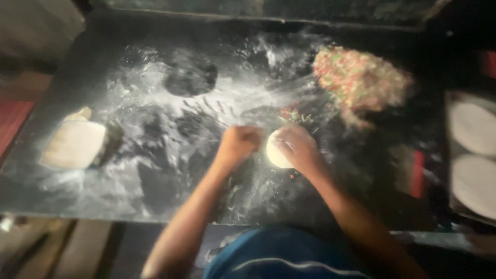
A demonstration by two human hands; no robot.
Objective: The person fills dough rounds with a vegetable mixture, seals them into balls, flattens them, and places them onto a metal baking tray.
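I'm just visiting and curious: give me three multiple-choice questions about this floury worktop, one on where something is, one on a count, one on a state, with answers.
1. Where does the heap of chopped filling lie, as seen in the picture?
A. upper right of the worktop
B. lower left corner
C. under the dough block

2. How many pale flat discs lie at the right edge?
A. none
B. two
C. five

3. How is the left hand?
A. spread flat
B. closed into a fist
C. off the worktop

Answers:
1 A: the red and green heap sits up and to the right of the hands.
2 B: one disc lies above the other.
3 B: its fingers are curled in, beside the right hand, which covers a small dough round.
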